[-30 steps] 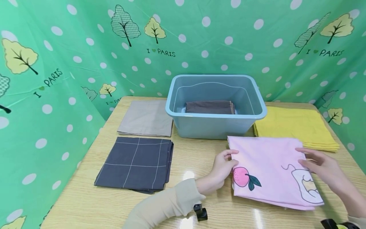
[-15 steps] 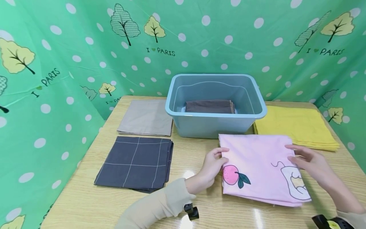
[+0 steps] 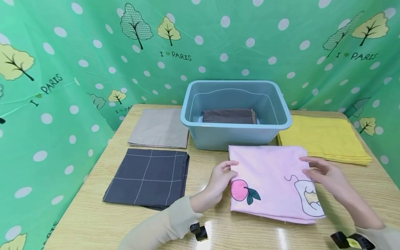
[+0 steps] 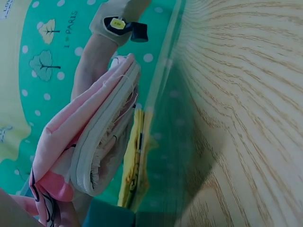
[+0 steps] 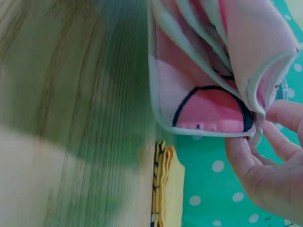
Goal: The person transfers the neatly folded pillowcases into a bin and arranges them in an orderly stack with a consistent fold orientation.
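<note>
The left hand (image 3: 216, 182) and right hand (image 3: 329, 176) pinch the pink cloth (image 3: 268, 170), now moved toward nine o'clock, to the blue tub's (image 3: 228, 137) five o'clock.

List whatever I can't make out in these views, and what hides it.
- Head view: the lower part of the brown cloth, hidden by the front wall of the bin.
- Head view: the near left corner of the yellow cloth, behind the pink cloth.
- Left wrist view: much of the left hand, cut off at the lower left.
- Right wrist view: part of the right hand, cut off by the right edge.
</note>
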A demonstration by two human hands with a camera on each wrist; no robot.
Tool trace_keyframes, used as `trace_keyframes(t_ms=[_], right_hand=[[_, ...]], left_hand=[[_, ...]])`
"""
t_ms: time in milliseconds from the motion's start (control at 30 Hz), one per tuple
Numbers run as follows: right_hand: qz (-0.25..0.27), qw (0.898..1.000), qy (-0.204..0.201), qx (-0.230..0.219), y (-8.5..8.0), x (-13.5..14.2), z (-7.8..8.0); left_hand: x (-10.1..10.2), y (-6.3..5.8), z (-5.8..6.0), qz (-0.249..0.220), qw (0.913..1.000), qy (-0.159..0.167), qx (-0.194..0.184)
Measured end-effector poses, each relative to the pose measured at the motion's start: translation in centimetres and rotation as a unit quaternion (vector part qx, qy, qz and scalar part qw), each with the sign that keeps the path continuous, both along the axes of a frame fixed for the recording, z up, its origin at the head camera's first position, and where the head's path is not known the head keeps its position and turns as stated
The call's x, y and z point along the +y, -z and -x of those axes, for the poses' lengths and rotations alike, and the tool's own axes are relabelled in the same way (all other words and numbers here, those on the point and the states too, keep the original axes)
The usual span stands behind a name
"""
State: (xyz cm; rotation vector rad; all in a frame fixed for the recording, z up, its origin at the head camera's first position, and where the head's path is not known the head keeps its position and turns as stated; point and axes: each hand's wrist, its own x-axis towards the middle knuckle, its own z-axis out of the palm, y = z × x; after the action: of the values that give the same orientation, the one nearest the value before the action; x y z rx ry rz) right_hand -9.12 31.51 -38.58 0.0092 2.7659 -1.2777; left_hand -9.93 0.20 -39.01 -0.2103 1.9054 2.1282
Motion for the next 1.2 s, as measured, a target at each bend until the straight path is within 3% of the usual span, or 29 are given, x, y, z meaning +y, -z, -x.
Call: trace_keyframes(t_ms=[267, 367, 500, 600, 700, 767, 900, 1200], right_hand=[[0.027, 1.0, -0.007, 0.006, 3.7, 1.1, 1.7], [0.037, 0.999, -0.017, 0.007, 2.0, -0.5, 1.3], [0.052, 0.998, -0.022, 0.007, 0.2, -2.5, 0.7], [0.056, 0.998, -0.016, 0.008, 3.2, -1.5, 1.7], [0.06, 0.998, -0.012, 0.015, 6.2, -0.3, 2.6], [0.058, 0.998, -0.005, 0.018, 7.3, -0.1, 3.0], [0.068, 0.997, -0.016, 0.029, 7.9, -0.2, 3.3], [0.07, 0.997, 0.009, 0.033, 7.7, -1.1, 3.2]], left_hand=[[-1.6, 0.0, 0.1, -0.002, 1.0, -0.002, -0.007], [-2.2, -0.1, 0.1, 0.005, 0.9999, -0.006, -0.008], [-3.0, -1.0, -0.3, 0.013, 0.9998, -0.013, -0.01], [-3.6, -1.1, -0.3, 0.016, 0.9997, -0.014, -0.01], [-4.1, -0.4, -0.1, 0.016, 0.9998, -0.012, -0.007], [-4.5, -0.4, -0.1, 0.02, 0.9997, -0.01, -0.003], [-5.0, -0.5, -0.1, 0.027, 0.9996, -0.008, 0.003], [-6.1, -0.8, 0.1, 0.031, 0.9995, -0.001, 0.011]])
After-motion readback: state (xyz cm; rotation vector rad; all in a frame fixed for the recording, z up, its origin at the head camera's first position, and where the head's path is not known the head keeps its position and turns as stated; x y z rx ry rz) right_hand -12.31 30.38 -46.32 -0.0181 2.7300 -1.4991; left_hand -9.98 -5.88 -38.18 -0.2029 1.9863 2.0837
